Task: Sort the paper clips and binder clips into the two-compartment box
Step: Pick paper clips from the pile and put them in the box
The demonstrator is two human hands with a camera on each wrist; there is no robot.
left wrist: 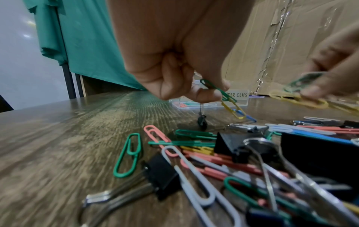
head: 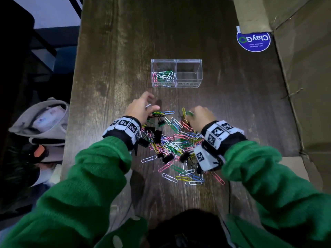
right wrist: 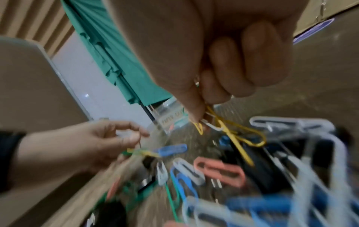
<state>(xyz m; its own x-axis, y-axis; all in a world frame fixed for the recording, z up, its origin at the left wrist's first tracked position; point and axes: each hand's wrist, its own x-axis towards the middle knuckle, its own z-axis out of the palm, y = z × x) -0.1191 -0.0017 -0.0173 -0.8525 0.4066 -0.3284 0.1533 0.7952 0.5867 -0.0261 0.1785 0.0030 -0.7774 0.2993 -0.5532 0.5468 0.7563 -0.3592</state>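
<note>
1. Ahead of both hands stands the two-compartment box [head: 176, 73]; its left, paper-clip compartment lies nearer the left hand [head: 141, 109].
2. Left hand pinches a dangling chain of paper clips [left wrist: 226, 98].
3. Right hand [head: 201, 119] pinches yellow and green clips [right wrist: 229, 130].

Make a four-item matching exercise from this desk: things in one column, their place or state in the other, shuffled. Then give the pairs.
Things
1. left compartment
2. right compartment
3. left hand
4. blue round sticker

Place or state
A. partly under the cardboard
B. pinches a chain of linked paper clips
C. holds coloured paper clips
D. holds no clips

Pairs: 1-C, 2-D, 3-B, 4-A
</note>
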